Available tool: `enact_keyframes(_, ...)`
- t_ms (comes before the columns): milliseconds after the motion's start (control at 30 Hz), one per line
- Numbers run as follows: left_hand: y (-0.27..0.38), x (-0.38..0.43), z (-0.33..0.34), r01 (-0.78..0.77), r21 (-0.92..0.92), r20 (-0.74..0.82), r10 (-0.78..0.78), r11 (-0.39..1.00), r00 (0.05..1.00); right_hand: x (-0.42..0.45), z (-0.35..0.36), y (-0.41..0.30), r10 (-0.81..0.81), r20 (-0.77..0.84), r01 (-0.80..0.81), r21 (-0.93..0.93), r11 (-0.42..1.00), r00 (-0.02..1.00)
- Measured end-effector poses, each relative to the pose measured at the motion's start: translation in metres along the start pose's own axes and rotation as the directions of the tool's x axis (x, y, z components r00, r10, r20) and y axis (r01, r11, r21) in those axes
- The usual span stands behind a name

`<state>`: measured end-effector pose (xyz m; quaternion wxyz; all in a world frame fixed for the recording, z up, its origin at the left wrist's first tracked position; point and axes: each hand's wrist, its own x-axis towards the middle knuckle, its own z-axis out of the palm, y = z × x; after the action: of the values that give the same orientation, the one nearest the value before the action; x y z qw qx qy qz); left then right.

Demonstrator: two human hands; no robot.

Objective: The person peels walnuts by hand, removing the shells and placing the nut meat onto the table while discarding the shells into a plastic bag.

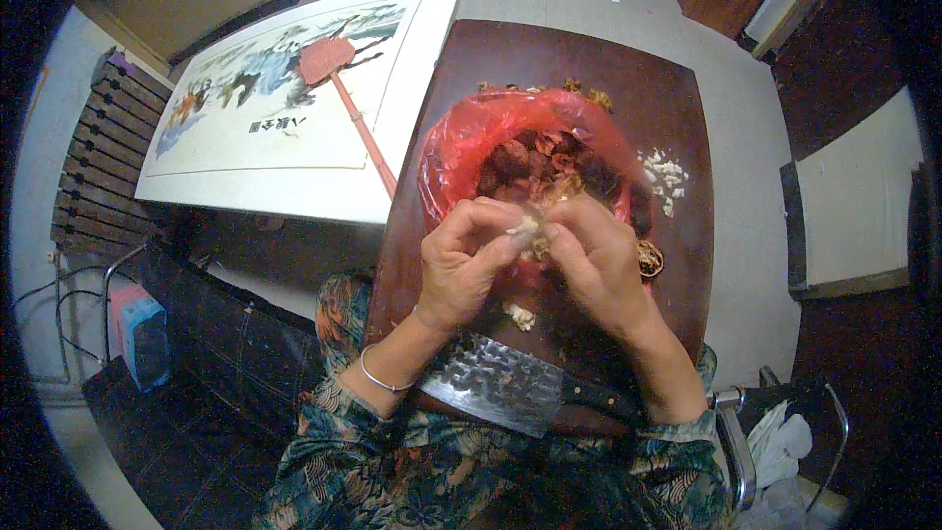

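Between the fingertips of my left hand and my right hand is a pale walnut kernel piece, with brownish bits by the right fingers. Both hands are over the near rim of a red plastic bag, which is spread open and holds walnut shells. A half walnut in its shell lies beside my right hand. Another kernel piece rests on the dark wooden table below my hands. A cleaver with a black handle lies along the near edge, under my forearms.
Peeled kernel pieces lie in a pile at the table's right. More brown bits are behind the bag. A white table with a horse picture adjoins on the left, bearing a red fly swatter. A chair stands at lower right.
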<state>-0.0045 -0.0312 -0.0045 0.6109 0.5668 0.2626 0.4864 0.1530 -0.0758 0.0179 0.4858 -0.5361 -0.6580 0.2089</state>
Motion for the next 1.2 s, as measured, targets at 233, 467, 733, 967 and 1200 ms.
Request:
enact_keyframes(233,0.0003,0.0003,-0.0019,-0.027,0.016,0.000,0.027,1.000,1.000,0.0034,-0.0045,-0.0053,-0.016,0.033,0.013,0.076,0.997,0.999)
enact_keyframes(467,-0.0019,0.0013,-0.0041,-0.118,0.126,0.059,0.111,0.985,0.992,0.0032,-0.0070,-0.0016,-0.039,0.075,0.039,-0.003,0.999,0.996)
enact_keyframes(733,-0.0035,0.0018,-0.0029,-0.132,0.117,0.095,0.121,0.984,0.988,0.0024,-0.0080,-0.0015,-0.036,0.085,0.038,-0.017,0.999,0.996)
enact_keyframes(967,-0.0021,0.0017,-0.0051,-0.104,0.095,0.076,0.097,0.990,0.992,0.0036,-0.0073,-0.0022,-0.026,0.088,0.022,0.055,0.998,0.996)
enact_keyframes(1200,-0.0008,0.0013,-0.0030,-0.135,0.171,0.035,0.131,0.976,0.991,0.0021,-0.0037,-0.0014,-0.039,0.034,0.039,0.000,0.999,0.999)
